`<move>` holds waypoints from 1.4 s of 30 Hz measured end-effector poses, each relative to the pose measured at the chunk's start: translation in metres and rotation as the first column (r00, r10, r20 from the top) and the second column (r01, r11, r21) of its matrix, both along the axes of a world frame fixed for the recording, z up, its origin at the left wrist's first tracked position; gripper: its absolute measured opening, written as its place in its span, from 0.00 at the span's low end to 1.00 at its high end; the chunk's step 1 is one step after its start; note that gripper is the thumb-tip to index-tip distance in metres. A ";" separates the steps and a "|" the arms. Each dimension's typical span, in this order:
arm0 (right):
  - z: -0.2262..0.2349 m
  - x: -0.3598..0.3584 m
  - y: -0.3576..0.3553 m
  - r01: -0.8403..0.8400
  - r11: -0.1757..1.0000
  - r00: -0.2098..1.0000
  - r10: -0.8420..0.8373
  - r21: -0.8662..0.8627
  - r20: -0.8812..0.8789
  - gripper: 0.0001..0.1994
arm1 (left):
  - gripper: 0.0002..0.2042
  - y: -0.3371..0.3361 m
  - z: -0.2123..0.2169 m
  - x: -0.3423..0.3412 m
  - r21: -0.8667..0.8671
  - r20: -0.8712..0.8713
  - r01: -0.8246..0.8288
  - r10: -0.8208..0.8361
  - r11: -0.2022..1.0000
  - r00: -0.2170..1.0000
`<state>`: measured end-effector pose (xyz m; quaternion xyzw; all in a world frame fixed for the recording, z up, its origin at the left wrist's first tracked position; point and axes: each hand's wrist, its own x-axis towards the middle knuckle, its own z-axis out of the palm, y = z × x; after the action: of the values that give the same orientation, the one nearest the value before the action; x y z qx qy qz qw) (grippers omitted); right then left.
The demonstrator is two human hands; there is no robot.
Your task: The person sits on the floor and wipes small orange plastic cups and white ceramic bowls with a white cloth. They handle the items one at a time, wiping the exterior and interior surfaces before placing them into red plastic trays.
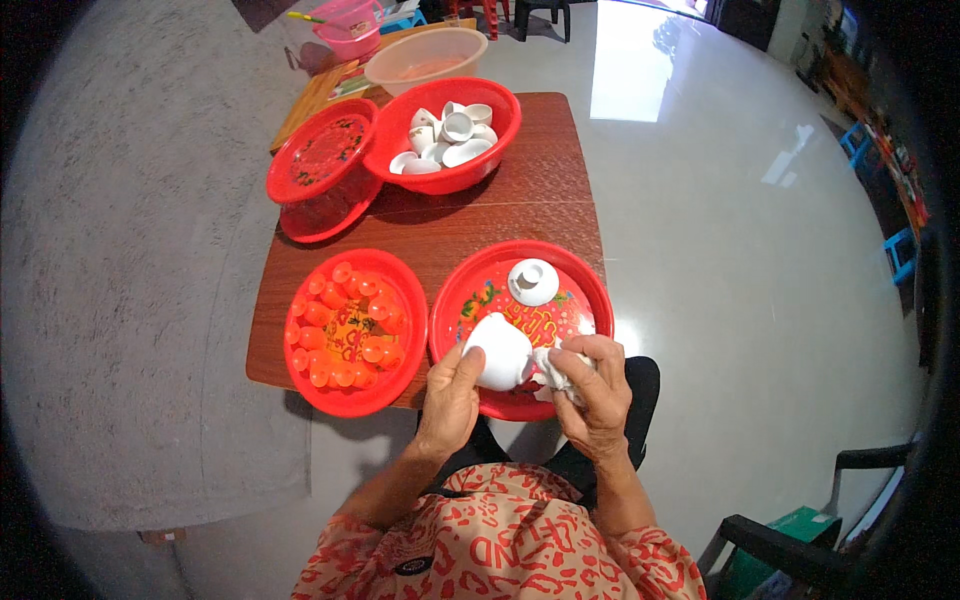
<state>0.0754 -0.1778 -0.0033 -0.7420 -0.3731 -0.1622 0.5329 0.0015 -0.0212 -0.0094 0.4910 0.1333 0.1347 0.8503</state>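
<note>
My left hand (452, 400) grips a white porcelain cup (497, 352), tilted over the near right red tray (447, 300). The thumb presses its side. In my right hand (597, 395) is a crumpled white cloth (553, 372), bunched in the fingers against the cup's right end. How far the cloth reaches onto the cup is hidden by the fingers. Behind the cup, a white porcelain lid (533, 282) with a round knob rests on the tray's patterned floor.
Left of that tray, another red tray (420, 345) carries several orange-tinted small cups (318, 338). Farther back on the wooden table (540, 150) stand a red basin (510, 125) of white cups (458, 127), stacked red trays (320, 150) and a pale basin (425, 50). A black chair arm (780, 550) is at lower right.
</note>
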 end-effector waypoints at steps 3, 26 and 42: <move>0.017 0.006 0.004 -0.210 0.977 0.977 0.211 0.021 -0.035 0.21 | 0.15 0.004 -0.006 -0.009 0.188 -0.045 0.165 -0.159 0.968 0.986; -0.029 0.001 0.015 -0.038 0.999 0.942 0.029 -0.022 -0.335 0.16 | 0.19 0.005 -0.018 0.011 -0.572 0.169 0.077 0.025 0.817 0.985; -0.031 -0.002 0.017 -0.073 0.763 0.994 0.109 -0.642 0.016 0.32 | 0.22 0.033 -0.018 -0.013 -0.606 0.125 0.078 -0.003 0.791 0.992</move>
<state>0.0735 -0.1605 -0.0343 -0.8557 -0.4553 -0.0186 0.2453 -0.0110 0.0123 -0.0277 0.1848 0.1089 0.0947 0.9721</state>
